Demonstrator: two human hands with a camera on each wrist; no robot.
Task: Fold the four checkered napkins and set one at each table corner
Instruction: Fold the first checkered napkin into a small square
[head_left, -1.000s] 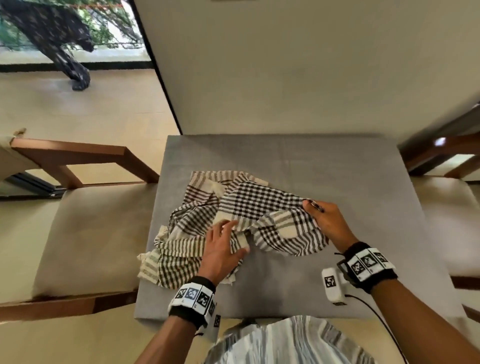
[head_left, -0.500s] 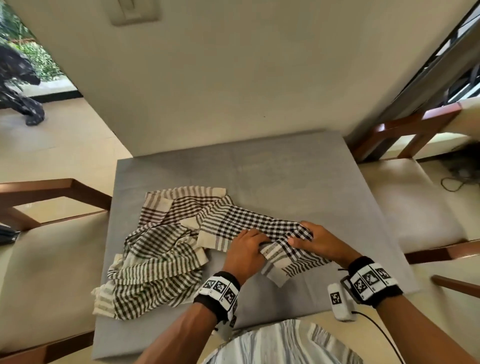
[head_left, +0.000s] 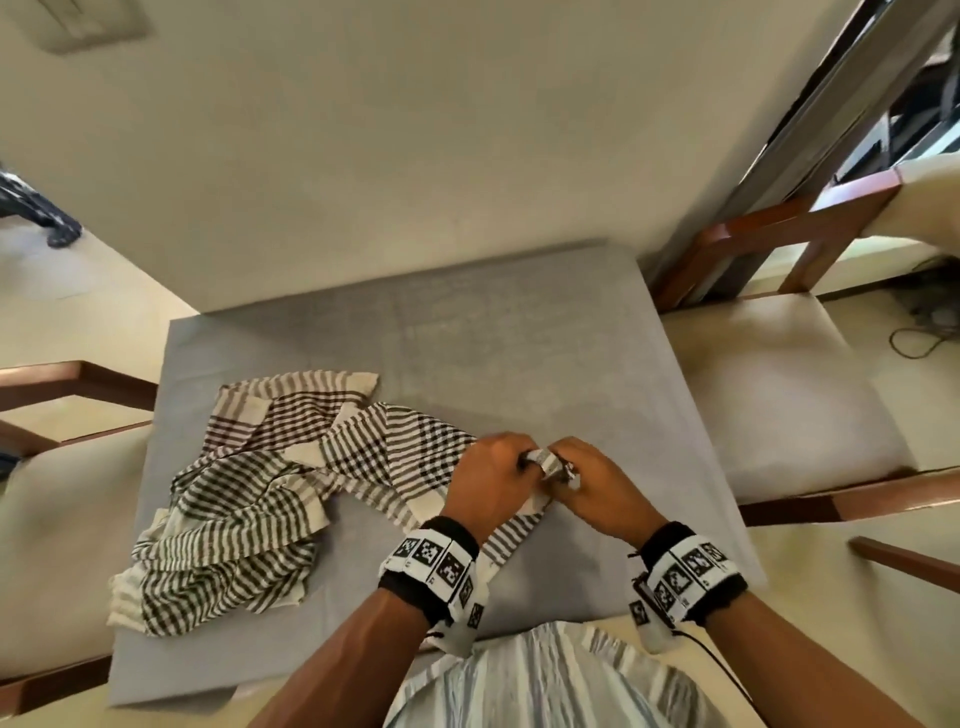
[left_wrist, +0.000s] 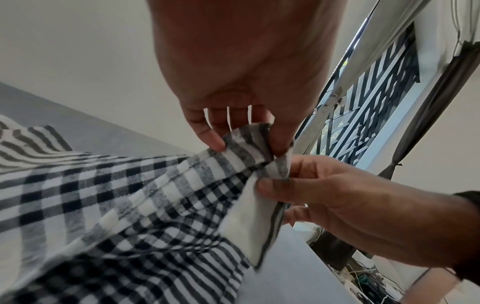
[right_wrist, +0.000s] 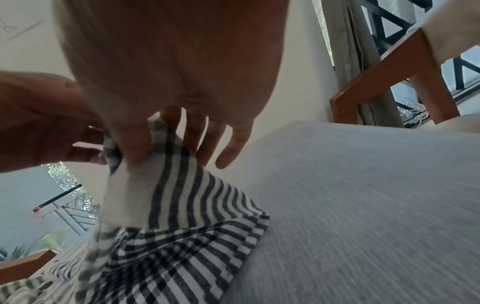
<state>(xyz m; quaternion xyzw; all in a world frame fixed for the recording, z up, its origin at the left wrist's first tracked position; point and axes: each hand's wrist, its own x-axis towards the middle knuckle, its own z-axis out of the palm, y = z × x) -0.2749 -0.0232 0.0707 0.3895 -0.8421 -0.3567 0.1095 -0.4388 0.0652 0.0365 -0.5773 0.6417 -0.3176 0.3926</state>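
A black-and-white checkered napkin (head_left: 410, 457) stretches from the pile toward the table's right middle, one end lifted. My left hand (head_left: 493, 480) and right hand (head_left: 592, 480) meet over that end, and both pinch the same bunched corner (head_left: 545, 462). In the left wrist view the left thumb and fingers (left_wrist: 280, 142) pinch the napkin's edge (left_wrist: 249, 148), with the right hand (left_wrist: 324, 185) gripping just below. In the right wrist view the thumb (right_wrist: 135, 148) presses the napkin's white corner (right_wrist: 140, 176). Several other crumpled checkered napkins (head_left: 228, 519) lie heaped at the table's left.
The grey square table (head_left: 519, 332) stands against a cream wall. Cushioned wooden chairs sit at its right (head_left: 779, 395) and left (head_left: 52, 519). A window grille (left_wrist: 369, 115) and cables on the floor (head_left: 919, 332) lie to the right.
My left hand left the pile and came right to meet the right hand. Both now pinch one corner of the black checkered napkin and have pulled it rightward and up. The head view shifted right.
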